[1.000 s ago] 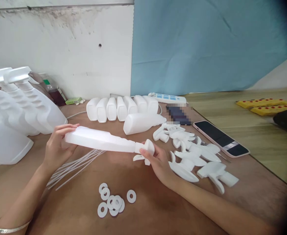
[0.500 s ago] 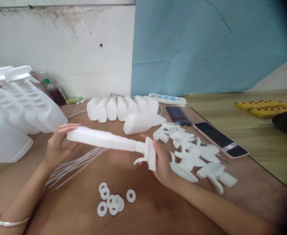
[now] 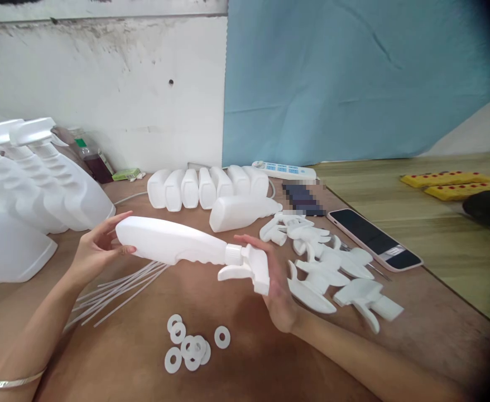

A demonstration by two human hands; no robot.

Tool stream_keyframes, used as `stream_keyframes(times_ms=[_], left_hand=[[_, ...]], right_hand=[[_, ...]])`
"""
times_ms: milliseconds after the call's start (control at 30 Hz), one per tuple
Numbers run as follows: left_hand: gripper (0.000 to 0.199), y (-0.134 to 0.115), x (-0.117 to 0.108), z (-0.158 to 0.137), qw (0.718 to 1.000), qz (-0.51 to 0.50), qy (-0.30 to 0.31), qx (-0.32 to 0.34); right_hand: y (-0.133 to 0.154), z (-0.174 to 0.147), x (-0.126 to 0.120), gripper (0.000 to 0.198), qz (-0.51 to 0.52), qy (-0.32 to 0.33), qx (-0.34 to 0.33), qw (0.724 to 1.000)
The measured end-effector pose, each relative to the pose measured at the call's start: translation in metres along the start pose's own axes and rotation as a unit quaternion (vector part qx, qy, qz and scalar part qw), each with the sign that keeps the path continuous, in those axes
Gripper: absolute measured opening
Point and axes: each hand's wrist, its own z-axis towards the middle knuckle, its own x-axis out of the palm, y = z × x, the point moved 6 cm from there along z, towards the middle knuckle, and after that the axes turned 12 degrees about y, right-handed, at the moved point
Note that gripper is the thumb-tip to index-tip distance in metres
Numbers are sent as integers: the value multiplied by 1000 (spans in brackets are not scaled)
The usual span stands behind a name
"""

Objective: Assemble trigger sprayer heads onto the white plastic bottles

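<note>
While the left hand (image 3: 96, 251) pinches the base of a white plastic spray bottle (image 3: 173, 245) held level above the brown desk (image 3: 249, 357), the right hand (image 3: 276, 285), fingers spread flat, presses its white trigger nozzle (image 3: 249, 268).

— Where does the white plastic spray bottle (image 3: 173, 245) sit?

— Lying sideways above the brown table (image 3: 253, 357), base at the left hand (image 3: 96, 251), white trigger head (image 3: 249, 268) against the right hand (image 3: 276, 285).

— And below it?

— Thin white plastic tubes (image 3: 115, 287) fan out to the left; flat white ring washers (image 3: 190, 346) lie nearer the person.

— Right of the hands?

— A pile of loose white trigger sprayers (image 3: 332, 268), then a pink-cased smartphone (image 3: 374, 237).

— Behind?

— A row of capless white bottles (image 3: 207, 187), with a white power strip (image 3: 284, 170) beyond. Finished white spray bottles (image 3: 39, 178) stand far left.
</note>
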Motion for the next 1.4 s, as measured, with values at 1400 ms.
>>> stream_keyframes(times_ms=[1400], left_hand=[[24, -107, 122, -35, 750, 562, -63, 344]], right_hand=[[-14, -9, 24, 54, 10, 112, 106, 988]])
